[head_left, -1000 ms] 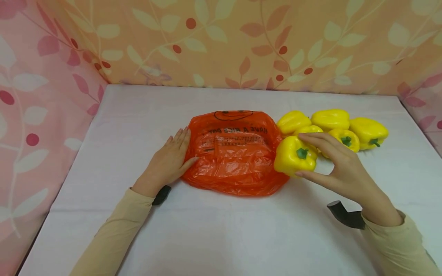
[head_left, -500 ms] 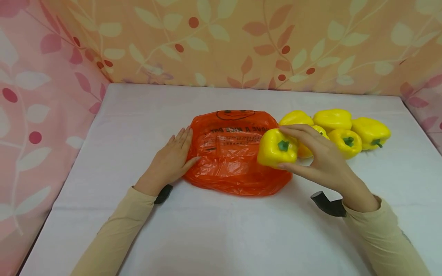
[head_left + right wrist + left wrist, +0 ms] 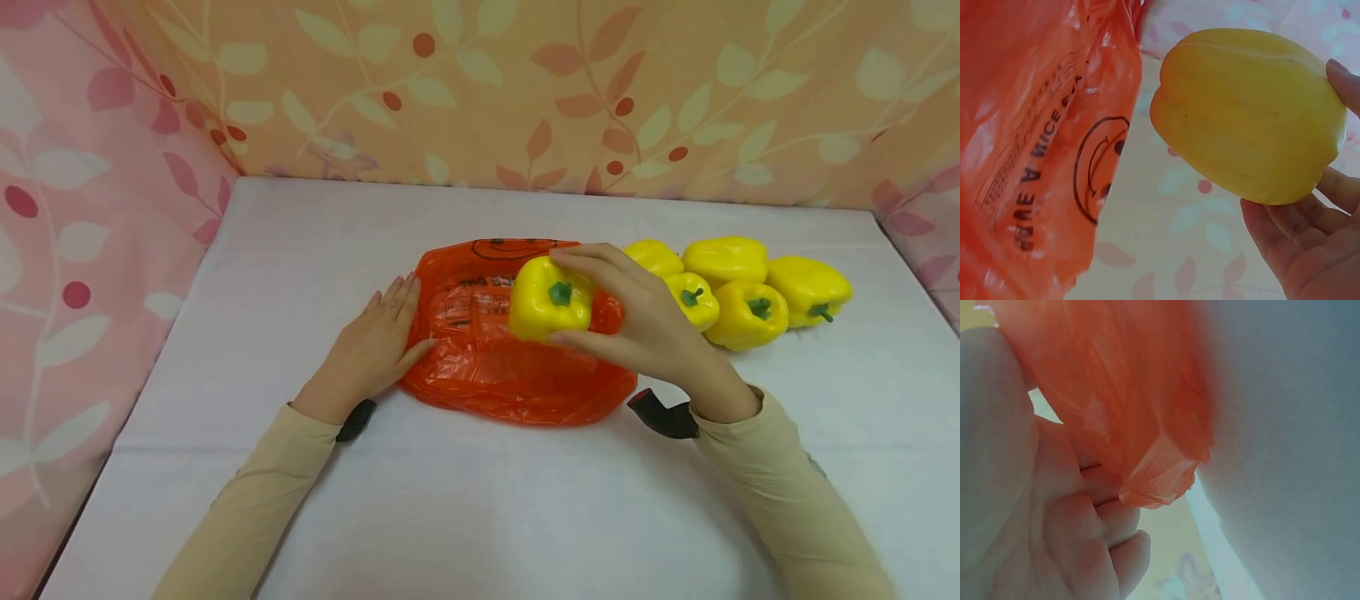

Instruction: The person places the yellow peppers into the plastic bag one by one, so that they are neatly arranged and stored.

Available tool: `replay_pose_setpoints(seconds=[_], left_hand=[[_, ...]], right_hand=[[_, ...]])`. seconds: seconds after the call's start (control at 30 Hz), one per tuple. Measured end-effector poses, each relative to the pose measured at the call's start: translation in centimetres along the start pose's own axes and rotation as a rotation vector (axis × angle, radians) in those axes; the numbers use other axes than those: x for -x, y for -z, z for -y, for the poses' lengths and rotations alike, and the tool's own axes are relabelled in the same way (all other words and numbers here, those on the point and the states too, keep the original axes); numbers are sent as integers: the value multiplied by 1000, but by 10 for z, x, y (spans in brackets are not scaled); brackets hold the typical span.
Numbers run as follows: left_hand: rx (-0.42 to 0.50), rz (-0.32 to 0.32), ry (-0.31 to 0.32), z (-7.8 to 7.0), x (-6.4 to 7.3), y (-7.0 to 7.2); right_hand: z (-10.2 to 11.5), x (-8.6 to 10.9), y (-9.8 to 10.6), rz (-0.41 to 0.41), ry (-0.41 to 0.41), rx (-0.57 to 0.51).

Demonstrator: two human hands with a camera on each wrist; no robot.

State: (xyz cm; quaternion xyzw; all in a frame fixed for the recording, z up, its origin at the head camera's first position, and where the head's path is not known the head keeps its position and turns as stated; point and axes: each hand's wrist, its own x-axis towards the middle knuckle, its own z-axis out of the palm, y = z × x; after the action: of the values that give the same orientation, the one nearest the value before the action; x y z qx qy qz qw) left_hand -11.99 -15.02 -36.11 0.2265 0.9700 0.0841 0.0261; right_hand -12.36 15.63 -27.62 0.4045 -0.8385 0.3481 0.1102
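My right hand (image 3: 637,317) grips a yellow bell pepper (image 3: 551,300) with a green stem, thumb on its near side and fingers on its far side. It holds the pepper over an orange-red plastic bag (image 3: 480,379). In the right wrist view the pepper (image 3: 1247,119) appears apart from the bag (image 3: 1054,144), which bears a smiley face and lettering. My left hand (image 3: 367,358) rests against the bag's left edge, fingers straight and together, thumb over the edge. The left wrist view shows the bag (image 3: 1122,394) against the left hand's fingers (image 3: 1079,544).
Several more yellow bell peppers (image 3: 746,312) lie grouped on the white table (image 3: 450,500), right of the bag. Patterned cloth (image 3: 480,92) hangs behind the table and at both sides. Dark wrist devices (image 3: 663,414) stick out near each sleeve.
The right hand has carried the bell pepper leftward and slightly toward the back, from the bag's right edge to over its middle. The left hand stays against the bag.
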Motion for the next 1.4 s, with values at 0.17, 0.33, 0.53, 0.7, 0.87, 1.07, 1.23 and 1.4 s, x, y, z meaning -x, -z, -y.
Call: replay_pose_setpoints(seconds=[0.17, 0.33, 0.53, 0.7, 0.87, 1.07, 1.23, 1.4], left_hand=[[-7, 8, 7, 0, 0, 0], [-11, 29, 13, 0, 0, 1], [-6, 48, 21, 0, 0, 4], [2, 39, 21, 0, 1, 4], [4, 27, 16, 0, 2, 3], [-1, 21, 18, 0, 2, 1], [-5, 26, 18, -1, 1, 2], [3, 20, 14, -2, 2, 1]], right_hand=[[1, -15, -9, 12, -8, 5], [0, -27, -17, 15, 4, -26], [-4, -40, -29, 26, 3, -71], [-12, -50, -41, 67, -25, -75], [-16, -60, -52, 125, -92, -95], [-22, -71, -65, 163, -156, -125], [-30, -77, -76, 185, -178, -143], [-37, -79, -85, 198, -175, -130]])
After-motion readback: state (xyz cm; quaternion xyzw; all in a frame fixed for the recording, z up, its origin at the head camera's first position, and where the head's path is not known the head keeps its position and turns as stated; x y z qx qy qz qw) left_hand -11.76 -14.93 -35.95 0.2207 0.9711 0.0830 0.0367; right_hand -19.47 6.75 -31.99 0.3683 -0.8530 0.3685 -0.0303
